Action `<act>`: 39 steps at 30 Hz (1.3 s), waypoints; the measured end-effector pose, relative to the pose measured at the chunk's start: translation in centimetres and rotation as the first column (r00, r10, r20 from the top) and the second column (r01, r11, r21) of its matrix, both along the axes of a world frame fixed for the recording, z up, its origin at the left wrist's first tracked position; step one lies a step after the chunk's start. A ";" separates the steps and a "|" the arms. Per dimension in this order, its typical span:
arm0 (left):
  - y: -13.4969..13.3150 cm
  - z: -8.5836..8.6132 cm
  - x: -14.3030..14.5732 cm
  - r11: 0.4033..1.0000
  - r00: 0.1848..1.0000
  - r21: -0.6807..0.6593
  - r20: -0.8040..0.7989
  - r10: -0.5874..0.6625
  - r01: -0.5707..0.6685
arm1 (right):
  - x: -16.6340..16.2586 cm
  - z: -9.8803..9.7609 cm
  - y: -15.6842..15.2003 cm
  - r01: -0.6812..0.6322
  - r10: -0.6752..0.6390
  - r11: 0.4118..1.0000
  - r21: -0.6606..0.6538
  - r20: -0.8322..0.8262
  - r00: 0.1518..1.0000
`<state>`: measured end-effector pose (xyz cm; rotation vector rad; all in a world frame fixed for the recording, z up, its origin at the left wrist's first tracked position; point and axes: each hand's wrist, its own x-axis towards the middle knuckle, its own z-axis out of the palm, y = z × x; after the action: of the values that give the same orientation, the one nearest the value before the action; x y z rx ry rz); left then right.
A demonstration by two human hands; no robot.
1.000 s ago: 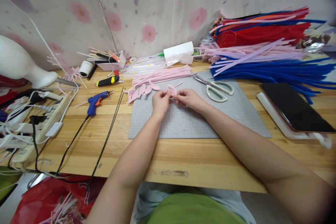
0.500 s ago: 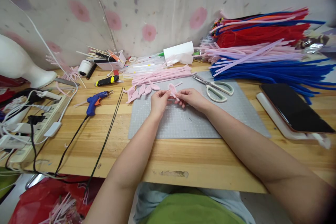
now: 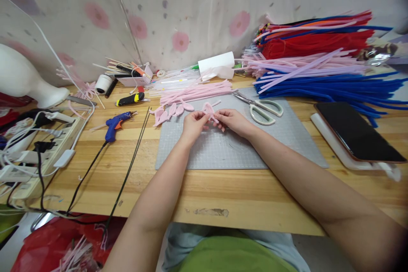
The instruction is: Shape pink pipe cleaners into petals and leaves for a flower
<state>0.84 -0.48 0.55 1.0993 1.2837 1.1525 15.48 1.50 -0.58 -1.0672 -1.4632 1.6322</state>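
Over the grey cutting mat [image 3: 223, 153], my left hand [image 3: 195, 125] and my right hand [image 3: 232, 121] pinch a bent pink pipe cleaner [image 3: 208, 108] between them, its loop standing above the fingertips. Both hands are closed on it, and their fingers partly hide its lower part. Left of the hands lie several finished-looking pink petal shapes [image 3: 172, 110] of the same fuzzy material. Straight pink pipe cleaners [image 3: 197, 91] are piled just behind. To the right of my right hand, scissors with pale green handles [image 3: 263, 112] rest on the mat, blades slightly apart.
A blue glue gun [image 3: 114, 125], two thin dark rods [image 3: 135, 153] and a yellow-black utility knife [image 3: 130, 99] lie at left, near a crowded power strip [image 3: 63, 148]. Blue pipe cleaners [image 3: 325, 89] are heaped at back right, behind a phone [image 3: 360, 131].
The pink loop between my fingers has spread wider and tilted slightly left. Both hands stay in nearly the same place; the camera view has shifted slightly.
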 end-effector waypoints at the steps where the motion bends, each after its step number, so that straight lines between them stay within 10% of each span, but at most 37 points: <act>1: 0.0 -0.1 0.1 1.000 1.000 0.019 0.010 0.015 -0.015 | 0.1 -0.1 0.0 -0.008 0.009 1.000 0.006 -0.009 1.000; 39: 0.0 -0.5 0.9 1.000 0.997 0.024 0.073 0.014 -0.016 | -0.3 0.3 -0.1 0.089 -0.089 0.996 0.021 -0.024 0.996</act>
<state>1.74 -0.51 0.08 1.0576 1.2264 1.2114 15.19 1.38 -0.31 -1.0829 -1.3959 1.5581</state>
